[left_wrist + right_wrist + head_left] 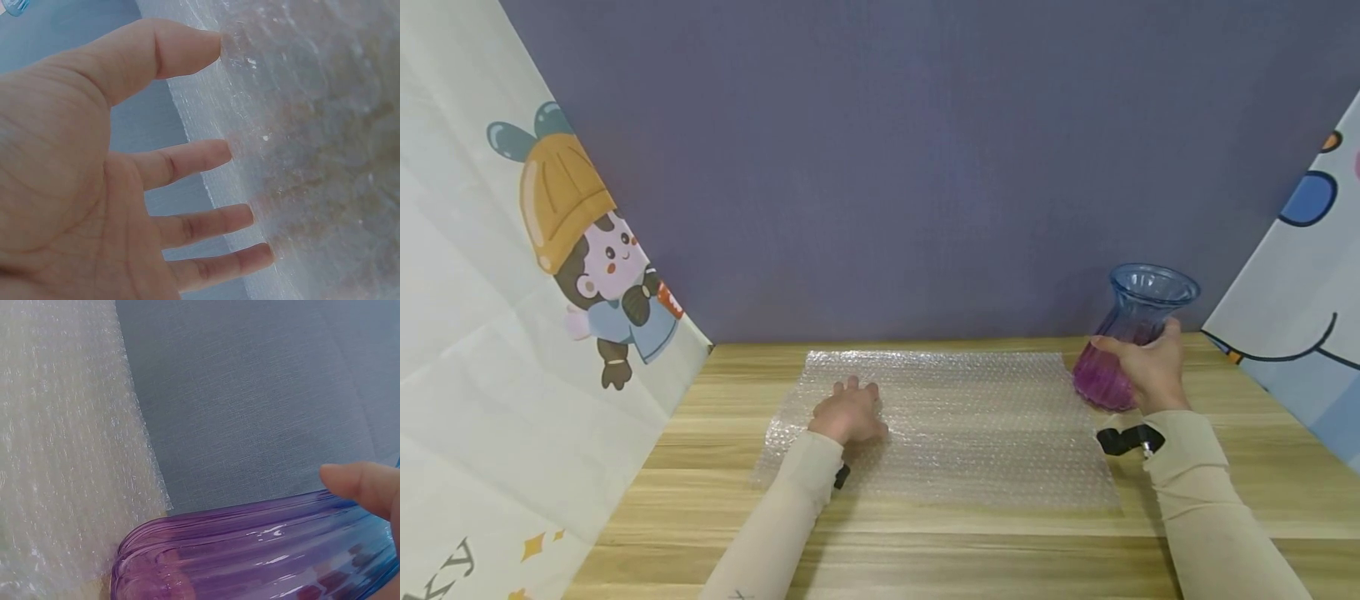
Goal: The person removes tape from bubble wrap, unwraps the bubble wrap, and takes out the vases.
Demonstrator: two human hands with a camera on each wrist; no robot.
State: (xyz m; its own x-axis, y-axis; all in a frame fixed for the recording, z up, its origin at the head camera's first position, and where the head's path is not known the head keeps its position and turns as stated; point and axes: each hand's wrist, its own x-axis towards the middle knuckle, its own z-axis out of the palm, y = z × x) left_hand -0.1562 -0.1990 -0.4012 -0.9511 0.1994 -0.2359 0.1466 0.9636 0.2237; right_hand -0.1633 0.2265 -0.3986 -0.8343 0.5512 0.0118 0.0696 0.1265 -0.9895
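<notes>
A sheet of clear bubble wrap (pixel 970 433) lies flat on the wooden table. My left hand (pixel 850 414) is over its left part, fingers spread and straight; in the left wrist view the fingertips (pixel 240 215) meet the bubble wrap. At the sheet's right edge my right hand (pixel 1153 367) grips a ribbed glass vase (pixel 1108 375) around its side. The vase is blue at its flared rim and purple-pink at the base, and it leans to the right. In the right wrist view the thumb (pixel 350 481) lies along the vase wall, while the other fingers are mostly hidden.
A plain grey-blue panel (pixel 895 183) rises behind the table (pixel 715 483). Light sheets with cartoon prints, the left sheet (pixel 482 350) and the right sheet (pixel 1300 292), flank both sides. Each wrist wears a small black camera mount.
</notes>
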